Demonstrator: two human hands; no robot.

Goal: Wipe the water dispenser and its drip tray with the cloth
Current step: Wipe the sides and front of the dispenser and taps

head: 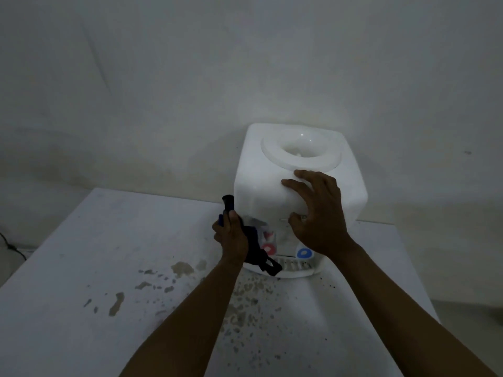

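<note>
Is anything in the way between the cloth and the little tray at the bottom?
Nothing visible is. The left hand holds the cloth against the dispenser front, and its loose end hangs right by the drip tray left edge. The right hand rests higher up.

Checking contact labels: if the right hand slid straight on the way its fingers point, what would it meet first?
Probably the raised round collar atop the white plastic water dispenser, which lies just beyond the right hand. Depth is uncertain.
</note>
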